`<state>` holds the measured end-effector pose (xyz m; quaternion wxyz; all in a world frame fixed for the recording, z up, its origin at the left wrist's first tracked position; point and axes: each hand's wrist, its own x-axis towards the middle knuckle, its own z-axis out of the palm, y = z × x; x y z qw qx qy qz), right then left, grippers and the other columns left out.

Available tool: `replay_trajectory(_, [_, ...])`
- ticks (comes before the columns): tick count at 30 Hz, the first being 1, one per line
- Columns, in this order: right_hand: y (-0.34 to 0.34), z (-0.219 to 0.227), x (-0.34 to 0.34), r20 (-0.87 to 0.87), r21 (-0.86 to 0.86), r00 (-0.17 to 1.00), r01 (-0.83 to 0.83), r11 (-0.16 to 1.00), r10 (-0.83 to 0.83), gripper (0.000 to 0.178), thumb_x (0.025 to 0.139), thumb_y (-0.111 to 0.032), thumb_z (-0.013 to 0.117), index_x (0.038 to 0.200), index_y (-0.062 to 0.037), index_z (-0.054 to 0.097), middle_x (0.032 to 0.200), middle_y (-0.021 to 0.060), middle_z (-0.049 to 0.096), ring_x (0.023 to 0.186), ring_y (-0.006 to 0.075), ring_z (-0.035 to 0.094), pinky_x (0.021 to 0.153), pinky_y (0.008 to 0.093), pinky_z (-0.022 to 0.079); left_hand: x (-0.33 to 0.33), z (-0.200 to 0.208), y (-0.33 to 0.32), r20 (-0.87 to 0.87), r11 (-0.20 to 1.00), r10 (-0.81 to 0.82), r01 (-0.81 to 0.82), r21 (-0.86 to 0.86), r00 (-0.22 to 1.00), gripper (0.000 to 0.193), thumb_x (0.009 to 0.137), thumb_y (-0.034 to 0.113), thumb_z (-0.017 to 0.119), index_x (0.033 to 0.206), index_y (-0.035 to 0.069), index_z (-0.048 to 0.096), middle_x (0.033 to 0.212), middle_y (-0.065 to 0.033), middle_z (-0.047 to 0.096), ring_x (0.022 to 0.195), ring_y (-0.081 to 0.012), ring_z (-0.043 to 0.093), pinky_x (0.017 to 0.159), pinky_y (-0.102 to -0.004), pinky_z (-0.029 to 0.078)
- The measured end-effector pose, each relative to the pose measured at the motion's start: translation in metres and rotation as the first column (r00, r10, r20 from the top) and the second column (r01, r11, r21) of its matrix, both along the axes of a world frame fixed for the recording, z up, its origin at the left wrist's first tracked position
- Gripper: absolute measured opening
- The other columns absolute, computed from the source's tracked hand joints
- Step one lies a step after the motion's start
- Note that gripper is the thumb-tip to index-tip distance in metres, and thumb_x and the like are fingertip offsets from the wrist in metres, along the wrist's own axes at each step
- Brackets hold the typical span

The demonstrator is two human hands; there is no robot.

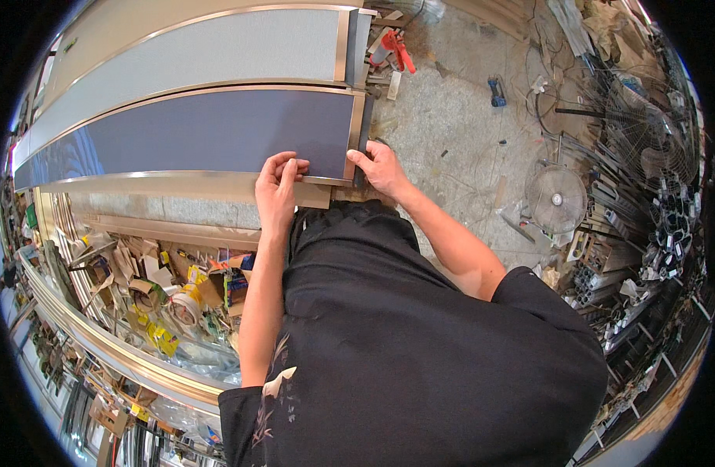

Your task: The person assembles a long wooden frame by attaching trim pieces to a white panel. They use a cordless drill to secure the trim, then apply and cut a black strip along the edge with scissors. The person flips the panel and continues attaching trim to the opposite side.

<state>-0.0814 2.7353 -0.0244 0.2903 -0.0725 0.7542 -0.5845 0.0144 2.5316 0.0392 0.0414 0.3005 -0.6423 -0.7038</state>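
Observation:
A long dark grey panel (233, 128) in a thin metallic frame lies in front of me, reaching away to the left. My right hand (381, 167) is at its right end, thumb on the corner of the metal frame (352, 144) and fingers curled around the outer side. My left hand (278, 187) is over the near long edge, a short way left of that corner. Its thumb and fingers are bent together in a pinch, and whatever may be between them is too small to make out. Behind lies a second framed panel (241, 48), pale grey.
A red tool (392, 51) lies beyond the panels' right end, and a dark blue tool (497, 91) on the concrete floor. To the right stand a fan (557, 199) and stacked metal profiles (669, 233). Boxes and scraps (159, 288) crowd the lower left, beside long metal strips (132, 354).

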Motion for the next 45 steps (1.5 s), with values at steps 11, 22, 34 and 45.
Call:
replay_trajectory(11, [0.002, 0.000, -0.003, 0.012, 0.078, 0.999, -0.032, 0.996, 0.031, 0.039, 0.092, -0.035, 0.068, 0.087, 0.0036, 0.063, 0.070, 0.0057, 0.062, 0.069, 0.0124, 0.056, 0.064, 0.0340, 0.049, -0.001, 0.000, 0.000, -0.001, 1.000, -0.022, 0.022, -0.018, 1.000, 0.024, 0.102, 0.014, 0.056, 0.118, -0.003, 0.060, 0.101, -0.0109, 0.072, 0.094, -0.0150, 0.068, 0.084, -0.0281, 0.054])
replay_trajectory(22, [0.000, 0.013, -0.017, 0.232, -0.030, 0.972, -0.033, 0.999, 0.039, 0.034, 0.090, -0.032, 0.071, 0.092, 0.0019, 0.067, 0.081, 0.0029, 0.068, 0.074, 0.0137, 0.065, 0.061, 0.0285, 0.053, 0.000, 0.011, 0.013, 0.080, 0.492, -0.476, 0.340, -0.802, 0.876, 0.072, 0.069, 0.023, 0.086, 0.132, 0.011, 0.054, 0.140, -0.0100, 0.052, 0.128, -0.0286, 0.049, 0.104, -0.0433, 0.039])
replay_trajectory(34, [-0.016, -0.001, -0.030, 0.132, 0.044, 0.991, 0.020, 0.999, -0.025, 0.044, 0.092, -0.038, 0.069, 0.088, 0.0055, 0.069, 0.074, 0.0039, 0.067, 0.068, 0.0119, 0.060, 0.062, 0.0307, 0.050, -0.046, -0.006, 0.002, 0.298, 0.006, -0.695, 0.420, -0.907, 0.654, 0.108, 0.054, 0.037, 0.088, 0.144, -0.003, 0.042, 0.155, -0.0198, 0.038, 0.145, -0.0310, 0.035, 0.121, -0.0416, 0.027])
replay_trajectory(45, [-0.018, 0.021, -0.024, 0.118, 0.018, 0.993, 0.029, 0.999, -0.031, 0.045, 0.093, -0.039, 0.069, 0.091, 0.0063, 0.069, 0.078, 0.0063, 0.069, 0.069, 0.0108, 0.060, 0.062, 0.0318, 0.050, -0.050, -0.013, -0.003, 0.278, 0.006, -0.724, 0.409, -0.913, 0.631, 0.101, 0.058, 0.043, 0.085, 0.139, -0.005, 0.049, 0.150, -0.0235, 0.043, 0.142, -0.0337, 0.040, 0.120, -0.0427, 0.030])
